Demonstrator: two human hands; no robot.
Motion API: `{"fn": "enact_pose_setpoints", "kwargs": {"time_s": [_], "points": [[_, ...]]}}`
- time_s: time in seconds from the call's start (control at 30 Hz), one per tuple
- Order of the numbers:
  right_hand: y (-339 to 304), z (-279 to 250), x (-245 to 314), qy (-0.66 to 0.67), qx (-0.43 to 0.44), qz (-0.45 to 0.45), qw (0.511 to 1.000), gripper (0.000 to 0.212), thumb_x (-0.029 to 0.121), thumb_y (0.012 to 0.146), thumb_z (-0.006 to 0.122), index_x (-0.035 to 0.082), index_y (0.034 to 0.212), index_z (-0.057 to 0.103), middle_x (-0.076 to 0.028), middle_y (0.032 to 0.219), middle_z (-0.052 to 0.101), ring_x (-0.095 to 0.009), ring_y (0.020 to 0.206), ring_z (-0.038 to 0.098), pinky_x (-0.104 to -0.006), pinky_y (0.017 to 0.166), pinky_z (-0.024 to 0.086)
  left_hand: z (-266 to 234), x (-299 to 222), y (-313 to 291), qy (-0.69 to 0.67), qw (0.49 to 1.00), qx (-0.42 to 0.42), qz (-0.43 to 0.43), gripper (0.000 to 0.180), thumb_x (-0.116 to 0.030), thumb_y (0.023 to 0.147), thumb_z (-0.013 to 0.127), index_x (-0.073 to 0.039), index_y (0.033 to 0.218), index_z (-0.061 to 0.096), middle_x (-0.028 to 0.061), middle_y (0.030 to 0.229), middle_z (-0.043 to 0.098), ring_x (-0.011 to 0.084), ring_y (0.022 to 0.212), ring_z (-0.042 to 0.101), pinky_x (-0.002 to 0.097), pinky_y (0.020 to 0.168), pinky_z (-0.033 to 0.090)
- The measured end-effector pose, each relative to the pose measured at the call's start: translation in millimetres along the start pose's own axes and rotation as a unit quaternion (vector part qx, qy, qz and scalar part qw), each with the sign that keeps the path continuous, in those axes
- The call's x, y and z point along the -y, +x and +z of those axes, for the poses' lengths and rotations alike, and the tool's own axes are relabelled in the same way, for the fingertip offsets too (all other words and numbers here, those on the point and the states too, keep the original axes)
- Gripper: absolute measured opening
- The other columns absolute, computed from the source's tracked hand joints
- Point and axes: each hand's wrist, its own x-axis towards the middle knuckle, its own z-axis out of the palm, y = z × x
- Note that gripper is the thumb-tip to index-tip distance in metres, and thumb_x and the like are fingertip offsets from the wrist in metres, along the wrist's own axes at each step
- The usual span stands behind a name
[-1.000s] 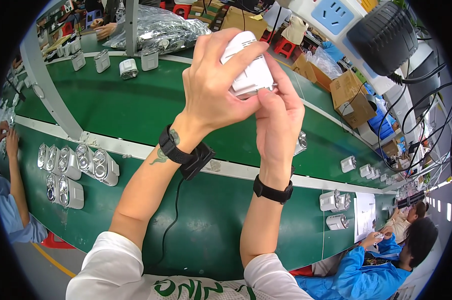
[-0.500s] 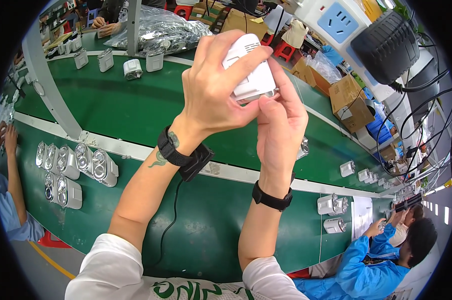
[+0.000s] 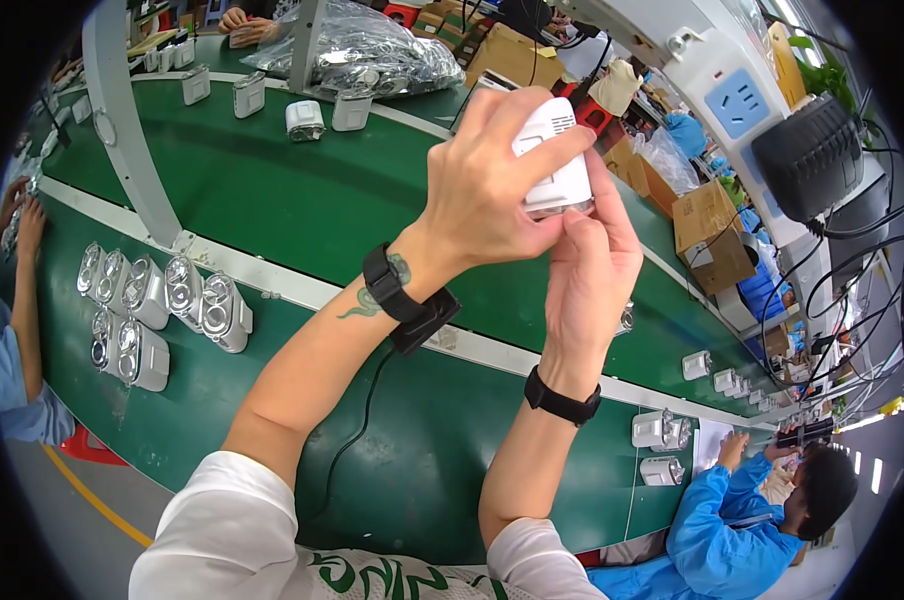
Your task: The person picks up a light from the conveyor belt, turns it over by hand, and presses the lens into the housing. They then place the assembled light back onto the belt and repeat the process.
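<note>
A white plastic device (image 3: 564,184) with rounded corners and a row of vent slots is held up above the green bench. My left hand (image 3: 487,185) is closed around it from the left, with a finger laid across its face. My right hand (image 3: 594,262) grips its lower right end, thumb at the bottom edge by a clear or shiny part. What the right fingertips do behind the device is hidden. Black straps circle both wrists, and a black box with a cable (image 3: 424,320) sits at the left wrist.
Several similar white devices with shiny round ends (image 3: 227,312) stand at the left; others (image 3: 654,428) sit at the right and along the far belt (image 3: 352,110). A power strip (image 3: 742,105) with a black adapter (image 3: 807,155) hangs upper right. Co-workers sit on both sides, one in blue (image 3: 737,530).
Both hands and the device have shifted right and slightly down in the picture. The surroundings have shifted too, as the view turned. The grip looks much the same.
</note>
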Motion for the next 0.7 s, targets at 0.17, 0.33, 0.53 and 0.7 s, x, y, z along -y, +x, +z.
{"fn": "enact_pose_setpoints", "kwargs": {"time_s": [0.17,0.33,0.53,0.7], "points": [[-1,4,8,-0.005,0.011,-0.014,1.0,0.054,-0.003,0.089,0.051,-0.009,0.143,0.044,-0.014,0.126,0.061,-0.015,0.106,0.06,-0.0271,0.091,0.049,-8,-6,11,0.0,1.0,0.021,-0.011,0.056,-0.026,0.054,0.084,-0.022,0.109,0.074,0.0102,0.115,0.06,0.0311,0.097,0.06,0.0384,0.068,0.057],[-2,8,15,0.008,0.016,-0.03,0.999,0.058,-0.004,0.089,0.052,-0.01,0.145,0.04,-0.016,0.13,0.058,-0.016,0.111,0.059,-0.0292,0.096,0.048,-15,-12,20,-0.001,1.0,0.021,0.001,0.057,-0.027,0.055,0.084,-0.022,0.11,0.073,0.0099,0.116,0.06,0.0312,0.097,0.06,0.0383,0.068,0.057],[-4,3,16,-0.024,0.054,-0.054,0.997,0.058,0.0,0.09,0.053,-0.011,0.145,0.036,-0.021,0.138,0.053,-0.024,0.119,0.059,-0.0362,0.102,0.049,-19,-15,23,0.0,1.0,0.02,0.007,0.056,-0.028,0.056,0.083,-0.021,0.111,0.073,0.0103,0.116,0.06,0.0315,0.097,0.06,0.0372,0.069,0.056],[-7,9,16,0.001,0.044,-0.041,0.998,0.06,0.001,0.089,0.061,-0.009,0.144,0.041,-0.014,0.13,0.059,-0.013,0.109,0.059,-0.0281,0.097,0.046,-23,-12,22,0.01,0.999,0.017,0.028,0.056,-0.028,0.056,0.082,-0.02,0.111,0.073,0.0117,0.117,0.06,0.0319,0.096,0.06,0.0369,0.071,0.055]]}}
